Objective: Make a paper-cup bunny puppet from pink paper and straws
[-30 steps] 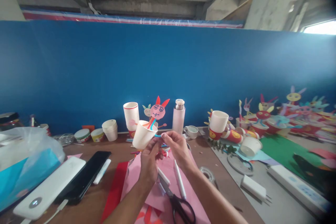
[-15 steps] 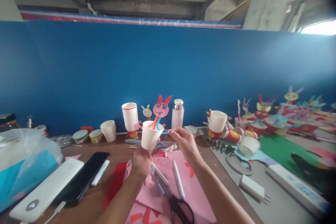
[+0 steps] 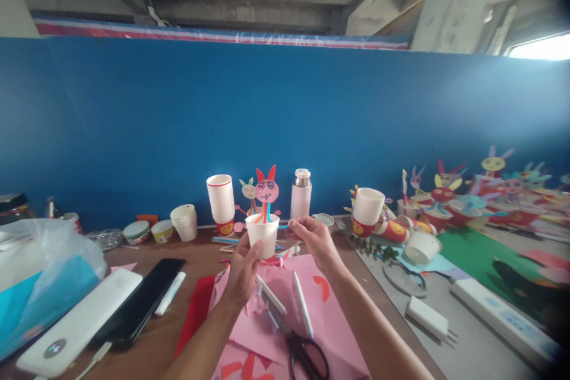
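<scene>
My left hand (image 3: 244, 267) grips a white paper cup (image 3: 262, 237) from its left side, thumb on the front wall. Rising out of the cup is a pink paper rabbit face (image 3: 266, 191) with red ears, on orange and blue stems (image 3: 266, 212). At the cup's right, my right hand (image 3: 316, 240) pinches the end of a thin blue strip (image 3: 285, 227) that reaches out from the rim. An arm with a pink round end (image 3: 239, 227) shows at the cup's left. Below both hands lie pink paper sheets (image 3: 329, 314), black-handled scissors (image 3: 307, 353) and a white pen (image 3: 303, 303).
Stacked cups (image 3: 221, 202), a second rabbit cup figure (image 3: 249, 190) and a flask (image 3: 301, 195) stand along the blue wall (image 3: 285, 107). A phone (image 3: 142, 300) and power bank (image 3: 82, 323) lie left; a power strip (image 3: 503, 323) and several cup figures (image 3: 443, 196) are right.
The cup has turned from a tilt to nearly upright, moving slightly right and down. My left hand has shifted from beneath it to its side. My right hand keeps its pinch.
</scene>
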`<act>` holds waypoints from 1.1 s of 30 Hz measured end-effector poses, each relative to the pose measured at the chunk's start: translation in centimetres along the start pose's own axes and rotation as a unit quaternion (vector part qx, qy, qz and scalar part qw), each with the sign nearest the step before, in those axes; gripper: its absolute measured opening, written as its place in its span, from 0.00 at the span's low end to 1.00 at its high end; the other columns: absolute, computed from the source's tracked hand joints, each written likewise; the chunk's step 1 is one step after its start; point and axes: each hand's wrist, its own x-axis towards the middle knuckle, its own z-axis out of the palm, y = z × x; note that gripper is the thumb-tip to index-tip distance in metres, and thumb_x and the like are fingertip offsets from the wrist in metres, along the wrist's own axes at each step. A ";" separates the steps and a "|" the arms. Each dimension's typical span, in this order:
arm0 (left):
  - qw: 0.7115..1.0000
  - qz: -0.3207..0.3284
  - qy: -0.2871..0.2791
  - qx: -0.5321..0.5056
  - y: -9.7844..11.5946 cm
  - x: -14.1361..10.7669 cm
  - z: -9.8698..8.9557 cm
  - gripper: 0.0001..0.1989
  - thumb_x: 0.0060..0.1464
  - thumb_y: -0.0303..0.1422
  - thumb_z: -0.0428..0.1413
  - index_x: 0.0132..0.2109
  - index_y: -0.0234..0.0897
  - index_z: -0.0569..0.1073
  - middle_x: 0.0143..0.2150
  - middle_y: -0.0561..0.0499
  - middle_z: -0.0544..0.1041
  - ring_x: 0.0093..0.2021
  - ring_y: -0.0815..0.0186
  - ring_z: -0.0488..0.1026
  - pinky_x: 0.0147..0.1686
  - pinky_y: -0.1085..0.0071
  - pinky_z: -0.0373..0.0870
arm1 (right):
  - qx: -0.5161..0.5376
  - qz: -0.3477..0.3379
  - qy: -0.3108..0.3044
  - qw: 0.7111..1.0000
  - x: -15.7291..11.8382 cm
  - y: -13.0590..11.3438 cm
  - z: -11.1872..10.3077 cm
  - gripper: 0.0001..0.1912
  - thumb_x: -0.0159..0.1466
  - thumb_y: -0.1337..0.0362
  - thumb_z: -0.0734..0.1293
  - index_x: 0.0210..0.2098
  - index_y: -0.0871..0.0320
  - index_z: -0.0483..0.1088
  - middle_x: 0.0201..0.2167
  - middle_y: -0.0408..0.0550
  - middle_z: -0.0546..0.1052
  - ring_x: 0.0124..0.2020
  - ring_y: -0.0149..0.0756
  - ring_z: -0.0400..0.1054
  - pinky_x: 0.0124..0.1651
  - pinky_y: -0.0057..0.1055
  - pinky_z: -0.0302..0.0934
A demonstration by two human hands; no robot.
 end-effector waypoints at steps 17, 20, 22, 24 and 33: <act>1.000 -0.005 0.024 -0.008 -0.5 0.4 -0.7 0.23 0.46 0.31 0.58 0.52 0.42 0.67 0.46 0.49 0.75 0.44 0.65 0.71 0.41 0.73 0.66 | 0.015 -0.018 -0.009 1.000 0.3 0.5 0.3 0.19 0.45 0.53 0.72 0.28 0.62 0.69 0.22 0.46 0.75 0.24 0.32 0.69 0.32 0.30 0.65; 1.000 -0.002 0.027 0.000 -0.5 0.4 -0.6 0.23 0.46 0.31 0.58 0.52 0.42 0.68 0.45 0.49 0.75 0.43 0.66 0.71 0.41 0.74 0.65 | 0.021 -0.027 -0.007 0.999 0.3 0.5 0.4 0.17 0.46 0.55 0.71 0.29 0.61 0.68 0.21 0.43 0.73 0.23 0.29 0.67 0.31 0.28 0.64; 1.000 -0.002 0.029 0.004 -0.5 0.4 -0.5 0.23 0.46 0.31 0.58 0.51 0.41 0.68 0.45 0.49 0.75 0.43 0.66 0.71 0.41 0.74 0.65 | 0.027 -0.033 -0.008 0.999 0.3 0.5 0.4 0.15 0.47 0.57 0.71 0.29 0.60 0.68 0.20 0.41 0.72 0.23 0.28 0.66 0.30 0.27 0.62; 1.000 -0.002 0.027 0.005 -0.5 0.5 -0.5 0.23 0.46 0.32 0.58 0.51 0.40 0.68 0.45 0.48 0.75 0.43 0.65 0.71 0.41 0.74 0.65 | 0.026 -0.040 -0.011 0.999 0.3 0.6 0.4 0.12 0.49 0.60 0.70 0.29 0.60 0.68 0.20 0.40 0.72 0.23 0.27 0.65 0.30 0.25 0.61; 1.000 -0.004 0.018 0.009 -0.5 0.4 -0.5 0.23 0.46 0.31 0.58 0.52 0.40 0.67 0.45 0.48 0.75 0.43 0.65 0.71 0.40 0.73 0.66 | -0.014 -0.060 -0.017 0.998 0.3 0.8 0.0 0.06 0.55 0.62 0.66 0.28 0.59 0.67 0.22 0.41 0.71 0.24 0.26 0.64 0.31 0.24 0.58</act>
